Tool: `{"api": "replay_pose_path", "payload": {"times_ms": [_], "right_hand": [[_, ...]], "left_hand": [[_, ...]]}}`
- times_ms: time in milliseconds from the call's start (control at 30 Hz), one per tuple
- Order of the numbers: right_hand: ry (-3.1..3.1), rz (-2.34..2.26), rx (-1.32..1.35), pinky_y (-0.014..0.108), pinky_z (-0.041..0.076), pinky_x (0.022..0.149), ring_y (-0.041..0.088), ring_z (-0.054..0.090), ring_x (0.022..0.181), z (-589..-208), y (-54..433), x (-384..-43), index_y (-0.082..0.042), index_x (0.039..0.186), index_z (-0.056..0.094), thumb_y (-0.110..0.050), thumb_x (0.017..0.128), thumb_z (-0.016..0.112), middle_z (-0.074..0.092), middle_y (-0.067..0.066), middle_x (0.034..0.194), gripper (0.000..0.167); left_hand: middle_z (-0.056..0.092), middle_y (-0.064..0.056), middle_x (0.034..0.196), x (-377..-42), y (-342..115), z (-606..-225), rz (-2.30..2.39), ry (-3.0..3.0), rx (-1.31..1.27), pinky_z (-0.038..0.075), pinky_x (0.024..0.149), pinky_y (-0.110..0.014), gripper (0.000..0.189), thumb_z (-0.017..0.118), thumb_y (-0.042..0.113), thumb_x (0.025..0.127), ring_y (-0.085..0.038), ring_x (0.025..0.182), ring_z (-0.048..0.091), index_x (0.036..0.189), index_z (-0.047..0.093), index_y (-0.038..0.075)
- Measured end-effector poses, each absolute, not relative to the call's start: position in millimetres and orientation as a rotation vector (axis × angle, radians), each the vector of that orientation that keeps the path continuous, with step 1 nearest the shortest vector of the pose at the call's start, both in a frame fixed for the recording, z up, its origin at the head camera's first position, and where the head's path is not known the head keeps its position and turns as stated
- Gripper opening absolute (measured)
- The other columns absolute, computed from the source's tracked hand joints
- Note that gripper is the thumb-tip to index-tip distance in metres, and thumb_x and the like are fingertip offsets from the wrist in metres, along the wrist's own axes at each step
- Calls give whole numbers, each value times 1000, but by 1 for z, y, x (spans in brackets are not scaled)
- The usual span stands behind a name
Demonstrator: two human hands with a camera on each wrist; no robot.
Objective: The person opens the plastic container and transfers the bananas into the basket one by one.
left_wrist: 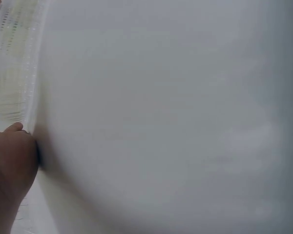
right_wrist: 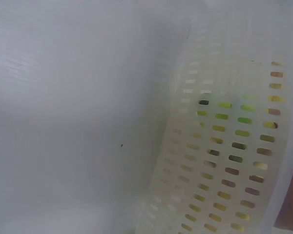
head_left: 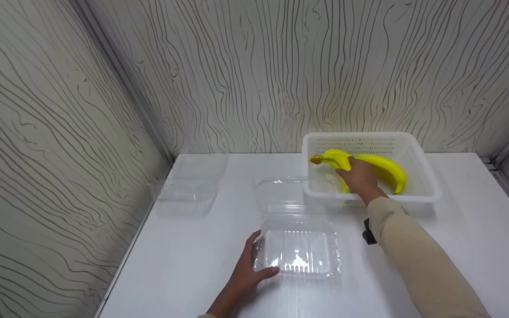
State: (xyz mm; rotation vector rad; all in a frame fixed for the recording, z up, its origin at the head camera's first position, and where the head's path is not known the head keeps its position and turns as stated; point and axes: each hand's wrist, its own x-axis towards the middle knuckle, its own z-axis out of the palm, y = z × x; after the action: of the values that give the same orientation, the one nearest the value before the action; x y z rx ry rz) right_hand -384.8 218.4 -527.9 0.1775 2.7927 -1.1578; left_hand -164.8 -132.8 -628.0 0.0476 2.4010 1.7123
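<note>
My right hand [head_left: 360, 177] reaches into a white plastic basket [head_left: 371, 198] and grips a bunch of yellow bananas [head_left: 389, 169]; its fingertips are hidden. The brown stem end points left. Below and left of the basket, a clear hinged plastic container [head_left: 298, 252] lies with its lid folded back toward the basket. My left hand [head_left: 246, 268] holds the container's near left corner, thumb along the front rim and fingers on the left side. In the left wrist view, part of the left hand [left_wrist: 12, 163] shows against the ribbed clear plastic [left_wrist: 12, 83].
Another clear plastic container [head_left: 186, 194] stands open at the table's back left. Patterned panels [head_left: 245, 75] rise behind and to the left of the white table [head_left: 184, 265]. In the right wrist view, the basket's slotted wall [right_wrist: 185, 146] shows yellow through its holes.
</note>
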Motion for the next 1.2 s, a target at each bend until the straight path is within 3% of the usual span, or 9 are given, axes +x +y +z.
{"api": "replay_pose_path", "payload": {"times_ms": [200, 433, 633, 767, 933, 967, 1067, 1133, 1200], "right_hand": [[2756, -1089, 152, 62, 33, 130, 40, 46, 137, -532, 221, -387, 2, 166, 28, -32, 108, 62, 36, 26, 171, 76], [2730, -1063, 132, 58, 42, 122, 36, 49, 125, -532, 222, -384, 1, 163, 38, -32, 107, 64, 53, 24, 153, 70], [2620, -978, 124, 53, 48, 114, 36, 50, 125, -525, 224, -383, -5, 171, 17, -40, 111, 52, 36, 26, 170, 78], [2580, -935, 118, 45, 52, 102, 36, 51, 124, -522, 225, -384, -6, 171, 7, -40, 112, 47, 25, 26, 175, 80], [2607, -895, 83, 38, 51, 86, 31, 56, 106, -520, 226, -385, -5, 171, 10, -42, 112, 48, 38, 26, 166, 80], [2613, -886, 74, 39, 52, 87, 31, 57, 104, -520, 226, -384, -5, 171, 10, -43, 112, 48, 39, 25, 165, 80], [2607, -889, 64, 54, 52, 110, 36, 56, 122, -518, 226, -382, -5, 171, 10, -43, 112, 49, 33, 25, 171, 81], [2591, -908, 69, 62, 41, 125, 40, 50, 139, -517, 226, -381, -5, 171, 9, -44, 112, 50, 24, 25, 176, 82], [2584, -920, 91, 67, 28, 131, 41, 39, 149, -515, 227, -380, -6, 172, 8, -46, 111, 51, 16, 24, 179, 84]], "left_hand": [[31, -19, 175, -164, -131, -627, 1689, 2396, 20, 22, 129, -74, 114, 87, 49, 80, -49, 164, 27, 169, 19, 33], [29, -19, 176, -163, -131, -627, 1702, 2394, 23, 22, 130, -73, 113, 88, 47, 81, -48, 164, 25, 169, 20, 33], [25, -22, 177, -162, -132, -625, 1697, 2385, -2, 20, 131, -72, 119, 88, 48, 80, -49, 165, 23, 171, 16, 22], [27, -21, 177, -163, -133, -624, 1691, 2399, 3, 25, 130, -72, 119, 88, 48, 81, -50, 163, 28, 171, 16, 23], [32, -20, 175, -165, -133, -625, 1702, 2409, 10, 28, 128, -73, 114, 88, 47, 81, -49, 161, 32, 170, 20, 27], [32, -19, 175, -165, -132, -625, 1703, 2406, 5, 27, 128, -73, 114, 88, 48, 81, -49, 162, 31, 170, 20, 27], [30, -18, 176, -165, -131, -625, 1692, 2402, -19, 25, 129, -74, 116, 89, 50, 79, -49, 163, 28, 170, 20, 30], [28, -17, 177, -165, -130, -625, 1681, 2404, -39, 23, 129, -74, 117, 89, 52, 77, -49, 164, 26, 170, 20, 31], [28, -17, 178, -165, -130, -626, 1670, 2414, -52, 23, 129, -74, 118, 89, 53, 77, -49, 164, 26, 170, 20, 31]]}}
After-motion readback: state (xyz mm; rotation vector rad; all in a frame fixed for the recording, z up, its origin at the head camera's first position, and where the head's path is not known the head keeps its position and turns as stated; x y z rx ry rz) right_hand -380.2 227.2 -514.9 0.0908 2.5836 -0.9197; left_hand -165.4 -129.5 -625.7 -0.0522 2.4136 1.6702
